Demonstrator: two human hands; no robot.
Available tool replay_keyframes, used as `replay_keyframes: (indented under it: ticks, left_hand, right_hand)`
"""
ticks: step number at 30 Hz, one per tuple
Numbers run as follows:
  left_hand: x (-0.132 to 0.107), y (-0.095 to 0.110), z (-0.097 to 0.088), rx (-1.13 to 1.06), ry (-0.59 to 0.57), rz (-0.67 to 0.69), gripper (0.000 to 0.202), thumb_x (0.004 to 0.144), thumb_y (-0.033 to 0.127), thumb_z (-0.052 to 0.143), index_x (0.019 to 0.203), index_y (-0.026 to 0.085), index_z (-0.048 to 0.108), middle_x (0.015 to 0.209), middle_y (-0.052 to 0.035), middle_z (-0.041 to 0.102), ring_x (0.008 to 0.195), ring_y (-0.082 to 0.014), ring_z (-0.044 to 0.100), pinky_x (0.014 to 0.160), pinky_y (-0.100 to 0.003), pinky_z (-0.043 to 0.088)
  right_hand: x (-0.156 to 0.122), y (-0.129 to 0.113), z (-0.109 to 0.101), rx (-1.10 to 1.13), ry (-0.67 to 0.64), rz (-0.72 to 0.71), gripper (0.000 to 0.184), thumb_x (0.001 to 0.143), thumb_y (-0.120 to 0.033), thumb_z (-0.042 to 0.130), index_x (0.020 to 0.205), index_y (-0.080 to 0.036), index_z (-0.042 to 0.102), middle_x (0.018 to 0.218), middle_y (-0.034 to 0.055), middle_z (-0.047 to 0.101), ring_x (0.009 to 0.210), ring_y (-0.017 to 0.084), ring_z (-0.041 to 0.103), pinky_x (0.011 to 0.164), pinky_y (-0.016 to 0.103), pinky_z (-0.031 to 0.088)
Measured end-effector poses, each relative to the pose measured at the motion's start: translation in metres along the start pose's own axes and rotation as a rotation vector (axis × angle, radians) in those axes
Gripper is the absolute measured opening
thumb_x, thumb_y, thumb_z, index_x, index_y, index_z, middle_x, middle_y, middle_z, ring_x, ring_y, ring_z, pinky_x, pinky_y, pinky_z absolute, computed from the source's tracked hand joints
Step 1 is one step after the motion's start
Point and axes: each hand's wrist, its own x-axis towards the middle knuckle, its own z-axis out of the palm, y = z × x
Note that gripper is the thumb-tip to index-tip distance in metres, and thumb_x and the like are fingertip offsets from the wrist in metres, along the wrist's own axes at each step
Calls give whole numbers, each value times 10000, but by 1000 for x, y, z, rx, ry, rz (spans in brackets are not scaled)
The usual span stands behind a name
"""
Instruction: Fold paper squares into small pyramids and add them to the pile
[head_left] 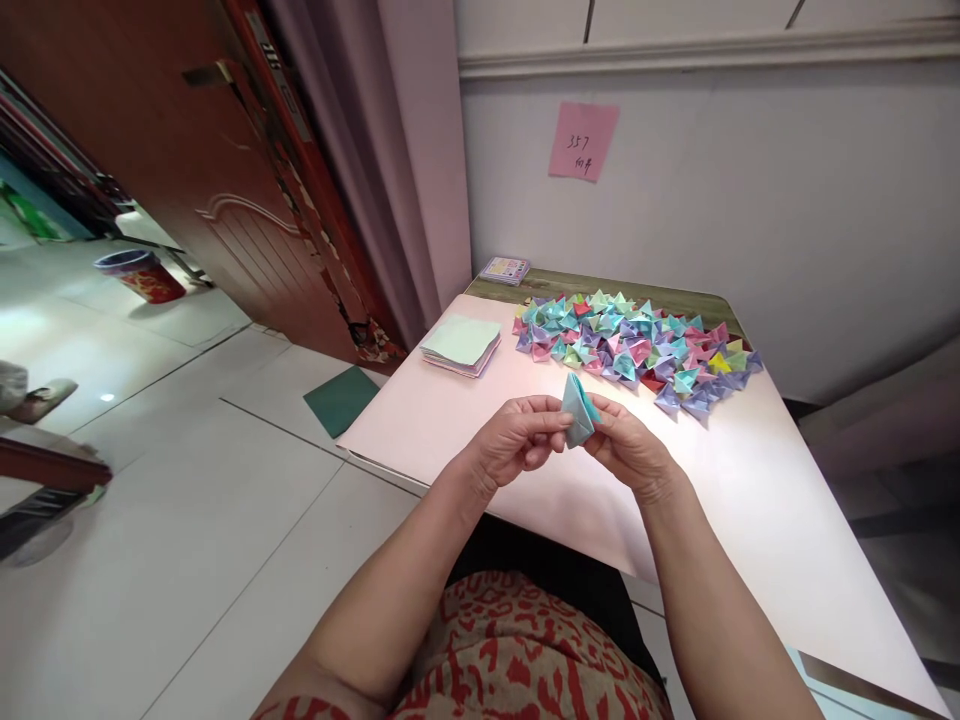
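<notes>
A partly folded piece of light blue origami paper (pixel 578 412) is held up between both hands over the near part of the table. My left hand (pixel 521 437) pinches its left side between thumb and fingers. On the other side, my right hand (pixel 624 443) grips the right edge, its fingertips partly hidden behind the paper. Beyond the hands lies a wide heap of folded paper boats (pixel 622 335) in blue, purple, pink, green, red and yellow. To the left of the heap sits a stack of square paper sheets (pixel 461 342), pale green on top.
The pale pink tabletop (pixel 420 420) stands against a wall bearing a pink note (pixel 583 141). A small stack of printed cards (pixel 504 270) lies at the far left corner. A dark green sheet (pixel 341 401) shows beyond the left edge. A brown door (pixel 187 150) and a bin (pixel 142 276) are further left.
</notes>
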Motion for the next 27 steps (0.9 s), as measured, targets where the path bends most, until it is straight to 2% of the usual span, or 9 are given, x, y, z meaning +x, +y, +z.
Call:
replay_keyframes:
  ticks: [3,6,9,11,14,17,20,25,27]
  left_hand:
    - [1,8,-1,75,10,-38,275,690,318,774,790,135,594,485,50,548,279,9,268,293,-144,101]
    - [3,13,-3,61,-37,-92,287,689,323,776,811,147,584,451,61,541,254,5,257,287,-138,105]
    - [3,15,-7,-21,-93,-103,292,690,321,772,812,159,561,476,55,577,242,-15,318,271,-137,166]
    - [3,17,-10,-40,-101,-84,303,693,327,773,814,162,550,541,26,636,270,-42,418,279,-141,257]
    - [0,19,-11,38,-80,-68,322,713,348,770,858,155,556,724,-56,716,430,-105,609,397,-175,450]
    - [-2,17,-11,122,-24,-25,354,720,392,768,867,150,554,796,-94,723,601,-167,693,555,-251,553]
    - [0,9,-10,161,75,95,377,681,388,797,826,144,550,720,-58,701,628,-170,689,625,-296,570]
    - [11,-6,-6,227,306,295,416,651,314,815,948,144,578,656,-16,684,561,-143,645,584,-277,546]
    - [15,-8,-3,205,374,333,417,646,294,814,959,137,586,661,-16,684,578,-139,641,590,-269,544]
  right_hand:
    - [0,-4,-4,-49,12,-12,344,668,-520,784,752,-223,633,700,-7,592,643,147,537,646,295,483]
    - [0,-7,-9,-53,38,28,373,641,-518,801,728,-215,602,578,-48,478,502,99,413,500,241,411]
    - [-2,-11,-12,-7,14,63,403,642,-524,792,692,-215,538,484,-105,290,411,60,218,384,197,260]
    - [-4,-14,-11,27,-7,84,400,670,-521,766,677,-221,501,464,-114,250,403,56,173,368,187,213]
    - [-6,-17,-7,20,29,105,367,673,-502,758,714,-222,524,500,-79,388,416,68,295,376,190,271]
    - [-7,-17,-1,-47,120,60,357,667,-491,771,725,-216,551,588,-31,518,498,101,466,436,217,402]
    - [-8,-12,5,-129,224,-40,343,668,-462,792,717,-199,578,603,-22,562,534,110,527,505,239,480]
    - [-5,0,13,-226,387,-208,413,665,-423,812,971,-201,646,627,-26,630,532,128,577,515,264,504]
    - [-2,4,17,-274,437,-267,401,693,-427,791,998,-197,669,664,-8,658,557,133,592,543,277,514]
